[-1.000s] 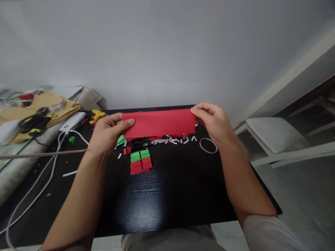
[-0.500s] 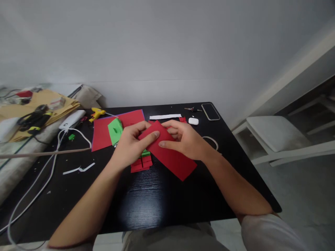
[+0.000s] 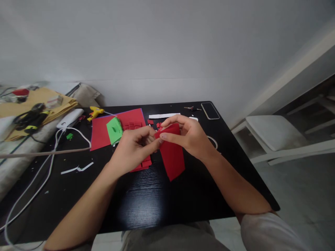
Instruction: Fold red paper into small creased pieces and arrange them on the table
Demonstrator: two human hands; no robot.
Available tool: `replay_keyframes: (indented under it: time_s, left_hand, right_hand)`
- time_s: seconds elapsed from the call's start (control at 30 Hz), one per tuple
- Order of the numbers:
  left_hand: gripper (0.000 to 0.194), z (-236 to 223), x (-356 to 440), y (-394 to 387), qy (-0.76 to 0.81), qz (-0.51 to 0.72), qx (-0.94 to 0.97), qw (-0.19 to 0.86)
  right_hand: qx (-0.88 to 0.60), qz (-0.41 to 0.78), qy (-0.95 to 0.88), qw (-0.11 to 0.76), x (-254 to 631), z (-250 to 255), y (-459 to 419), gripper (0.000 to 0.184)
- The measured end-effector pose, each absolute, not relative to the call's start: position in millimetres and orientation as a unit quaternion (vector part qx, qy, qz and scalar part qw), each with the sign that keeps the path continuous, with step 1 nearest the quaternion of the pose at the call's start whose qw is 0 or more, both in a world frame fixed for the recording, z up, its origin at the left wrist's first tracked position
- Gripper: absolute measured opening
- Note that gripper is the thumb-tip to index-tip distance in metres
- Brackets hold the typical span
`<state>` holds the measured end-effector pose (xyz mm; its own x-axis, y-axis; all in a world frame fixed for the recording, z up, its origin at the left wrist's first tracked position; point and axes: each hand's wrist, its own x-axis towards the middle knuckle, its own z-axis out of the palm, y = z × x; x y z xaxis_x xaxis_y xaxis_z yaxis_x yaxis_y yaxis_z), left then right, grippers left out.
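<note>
A red folded paper [image 3: 173, 158] hangs tilted above the black table, its lower end pointing toward me. My right hand [image 3: 187, 136] pinches its top edge between thumb and fingers. At the paper's upper left corner, my left hand [image 3: 136, 146] is closed with thumb against fingers. Small cut red paper pieces [image 3: 142, 165] lie under and beside my left hand, partly covered by it. To its left a stack of green paper [image 3: 114, 130] rests on a large red sheet [image 3: 101, 134] with a purple edge behind it.
A yellow glue gun [image 3: 96, 112] lies at the back left, near white cables [image 3: 53, 164] and a cluttered pile. Along the back are a white paper strip [image 3: 164, 116], keys [image 3: 193, 108] and a phone [image 3: 210, 111]. A white chair [image 3: 274, 132] stands right of the table [image 3: 209, 195].
The red paper has turned so its lower end swings left and points more toward me. Both hands have shifted their hold near its top corner, uncovering more red pieces on the table.
</note>
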<state>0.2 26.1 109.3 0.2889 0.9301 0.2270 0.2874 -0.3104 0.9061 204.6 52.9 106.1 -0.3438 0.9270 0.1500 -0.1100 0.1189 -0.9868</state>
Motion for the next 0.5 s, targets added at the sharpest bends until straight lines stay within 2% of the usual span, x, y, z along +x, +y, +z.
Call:
replay_keyframes:
  time_s: [0.2, 0.33, 0.5]
  left_hand:
    - [0.022, 109.8, 0.0, 23.5, 0.437, 0.416, 0.724, 0.333]
    - [0.020, 108.7, -1.5, 23.7, 0.443, 0.414, 0.720, 0.338]
    - [0.017, 108.1, -2.4, 23.0, 0.436, 0.416, 0.712, 0.360]
  right_hand:
    - [-0.341, 0.550, -0.582, 0.493, 204.6, 103.6, 52.4, 0.032]
    - [-0.354, 0.534, -0.579, 0.504, 205.5, 102.2, 51.9, 0.033]
    - [-0.366, 0.546, -0.583, 0.477, 206.4, 103.3, 52.2, 0.033]
